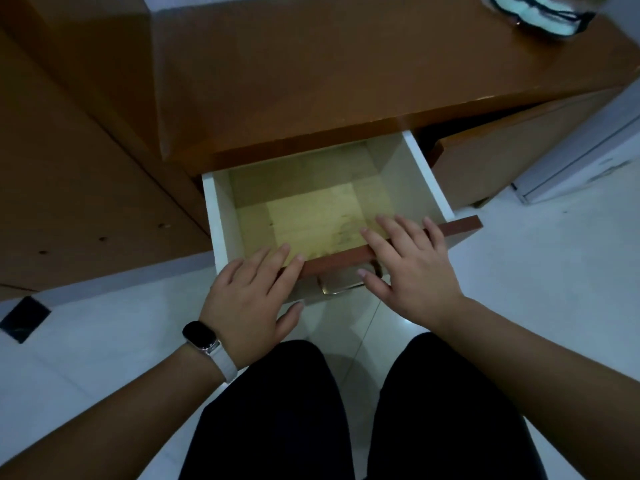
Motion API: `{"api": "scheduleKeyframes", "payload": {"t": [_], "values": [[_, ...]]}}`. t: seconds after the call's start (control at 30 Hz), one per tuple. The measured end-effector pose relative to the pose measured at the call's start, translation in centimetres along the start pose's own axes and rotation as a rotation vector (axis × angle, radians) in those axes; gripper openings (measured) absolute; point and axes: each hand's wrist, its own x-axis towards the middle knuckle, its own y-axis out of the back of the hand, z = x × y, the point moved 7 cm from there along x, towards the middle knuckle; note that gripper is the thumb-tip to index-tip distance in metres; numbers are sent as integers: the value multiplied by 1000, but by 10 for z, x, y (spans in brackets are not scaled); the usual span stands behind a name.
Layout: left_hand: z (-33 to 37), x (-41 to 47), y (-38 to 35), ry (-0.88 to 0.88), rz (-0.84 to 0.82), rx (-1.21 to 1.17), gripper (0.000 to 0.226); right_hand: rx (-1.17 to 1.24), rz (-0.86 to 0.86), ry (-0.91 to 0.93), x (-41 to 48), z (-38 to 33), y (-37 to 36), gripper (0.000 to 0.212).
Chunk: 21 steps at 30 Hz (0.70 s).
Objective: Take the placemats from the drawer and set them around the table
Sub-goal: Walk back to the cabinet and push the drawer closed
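A white-walled drawer (221,216) stands pulled out from under a brown wooden desk (311,71). Its yellowish wooden floor is bare; I see no placemat in it. My left hand (247,303), with a watch on the wrist, lies flat on the drawer's red-brown front edge (460,226), fingers spread over the rim. My right hand (412,261) rests on the same front edge further right, fingers reaching into the drawer and thumb down by the metal handle (341,284). Neither hand holds anything.
A pale teal and black object (540,15) lies at the desk's far right corner. A second brown cabinet door (512,161) hangs ajar to the right, with a white appliance (588,157) beyond. My dark-trousered legs are over the white tile floor (86,341). A dark square (24,318) sits on the floor at left.
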Motion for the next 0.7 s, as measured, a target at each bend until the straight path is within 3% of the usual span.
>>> {"api": "scheduleKeyframes", "payload": {"t": [0.5,0.7], "values": [[-31,26,-12,53,12,153,64,-22,79,15,40,7,-12,60],[-53,32,-19,262,93,194,62,-3,111,9,65,13,-19,63]]}}
